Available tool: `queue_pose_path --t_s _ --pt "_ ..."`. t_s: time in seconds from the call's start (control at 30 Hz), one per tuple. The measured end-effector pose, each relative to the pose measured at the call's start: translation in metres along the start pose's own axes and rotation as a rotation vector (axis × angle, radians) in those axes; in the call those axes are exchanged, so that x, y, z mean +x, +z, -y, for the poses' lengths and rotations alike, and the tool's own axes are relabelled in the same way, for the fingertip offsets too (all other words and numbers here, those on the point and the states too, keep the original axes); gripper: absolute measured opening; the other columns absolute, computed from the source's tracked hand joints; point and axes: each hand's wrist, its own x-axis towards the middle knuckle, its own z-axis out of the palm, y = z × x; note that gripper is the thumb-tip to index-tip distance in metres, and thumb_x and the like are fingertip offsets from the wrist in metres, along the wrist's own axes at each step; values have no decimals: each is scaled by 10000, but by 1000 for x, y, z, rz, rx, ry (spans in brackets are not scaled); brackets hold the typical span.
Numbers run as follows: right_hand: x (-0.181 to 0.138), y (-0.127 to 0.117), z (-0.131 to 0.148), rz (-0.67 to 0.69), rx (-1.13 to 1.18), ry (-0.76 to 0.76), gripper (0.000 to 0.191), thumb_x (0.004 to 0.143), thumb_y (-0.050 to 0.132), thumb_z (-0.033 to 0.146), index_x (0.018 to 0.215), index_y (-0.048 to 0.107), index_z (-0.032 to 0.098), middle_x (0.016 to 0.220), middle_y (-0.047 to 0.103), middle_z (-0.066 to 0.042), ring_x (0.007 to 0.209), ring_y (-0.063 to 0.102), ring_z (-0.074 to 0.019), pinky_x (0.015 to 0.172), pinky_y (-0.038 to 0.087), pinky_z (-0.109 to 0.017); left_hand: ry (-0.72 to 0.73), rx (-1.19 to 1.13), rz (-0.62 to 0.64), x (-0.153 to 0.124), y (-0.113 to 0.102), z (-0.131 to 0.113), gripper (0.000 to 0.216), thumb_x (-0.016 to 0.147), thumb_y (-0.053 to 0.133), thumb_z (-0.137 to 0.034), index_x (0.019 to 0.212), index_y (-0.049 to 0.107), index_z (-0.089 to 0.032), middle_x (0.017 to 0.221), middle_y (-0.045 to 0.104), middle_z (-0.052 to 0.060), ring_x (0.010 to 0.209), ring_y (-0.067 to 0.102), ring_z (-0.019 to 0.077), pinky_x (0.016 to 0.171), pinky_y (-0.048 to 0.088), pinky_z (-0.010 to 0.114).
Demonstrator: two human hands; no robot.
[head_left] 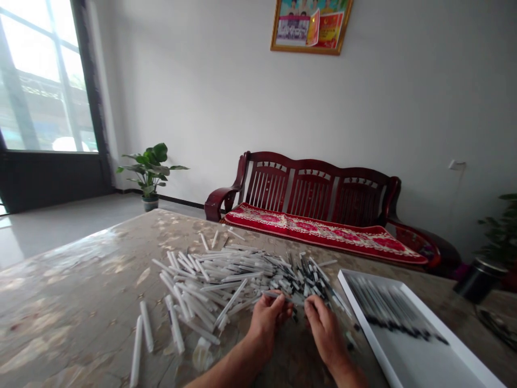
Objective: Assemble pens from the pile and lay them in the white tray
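Between my two hands, just in front of a heap of pen parts, a pale grey pen (294,299) lies roughly level. My left hand (267,317) is closed around its left part, thumb on top. The fingers of my right hand (324,319) pinch its right end; whether a separate cap is there I cannot make out. White pen barrels (202,285) make up the left of the heap, and small black and clear caps (309,277) lie toward its right. A white tray (374,345) at the right holds a row of pens with black ends (390,307).
A few loose white barrels (146,326) lie on the patterned tabletop (72,318) at left. Behind the table stands a dark red wooden bench (311,188) with a red runner. Potted plants stand at far left (151,167) and right (501,229).
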Motion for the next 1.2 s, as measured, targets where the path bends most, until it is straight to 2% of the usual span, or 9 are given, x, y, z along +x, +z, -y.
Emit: queue_pose_path --t_s 0.17,0.33,0.4,0.53,0.73,0.83,0.9,1.07,1.2 --pt "0 1 -3 50 64 168 500 922 329 617 651 533 250 510 541 8 447 534 -176 409 406 -267 18 38 29 -2 1 -1 496 409 936 -405 708 622 -165 630 683 -7 591 657 143 586 520 247" --pt "3 0 -5 61 13 17 412 896 433 595 750 584 241 587 578 13 557 578 -178 500 457 -258 35 44 8 -1 1 -2 513 393 931 -426 700 614 -166 608 678 -7 584 657 147 569 507 241" --pt "2 3 -6 56 25 43 433 892 432 612 713 562 240 551 542 23 511 550 -167 455 427 -248 37 56 6 -1 1 -2 525 377 931 -436 692 610 -165 597 672 -10 572 653 146 558 501 239" --pt "1 8 -9 67 125 209 525 904 345 654 619 507 243 491 499 18 424 501 -160 375 376 -253 49 90 15 0 1 -2 522 390 921 -453 694 607 -168 598 669 -11 563 645 148 554 495 245" --pt "-1 11 -3 21 135 132 476 832 458 687 688 550 243 534 519 32 486 520 -161 421 399 -247 77 108 15 -1 3 -5 476 453 908 -434 719 615 -170 606 668 -12 584 640 147 600 503 261" --pt "-2 11 -3 47 188 266 521 848 396 705 607 481 252 456 468 32 399 466 -158 368 359 -256 86 117 31 1 3 -3 479 454 905 -447 694 594 -173 585 649 -18 561 627 148 567 486 260" --pt "-1 10 -5 54 225 320 529 851 392 705 595 487 252 443 475 24 375 458 -161 348 352 -263 79 113 22 3 2 0 488 448 904 -451 689 578 -178 590 638 -27 545 618 143 556 479 261" --pt "1 6 -12 93 169 195 448 777 530 683 694 582 246 537 549 18 480 526 -175 415 409 -267 97 129 0 4 0 2 506 447 893 -462 702 557 -183 583 606 -43 535 606 142 535 466 262" --pt "0 9 -15 114 241 386 511 795 457 724 601 511 254 436 443 28 384 435 -162 365 349 -275 94 150 22 5 -1 2 542 426 888 -499 705 542 -189 572 609 -38 518 595 142 528 462 268"
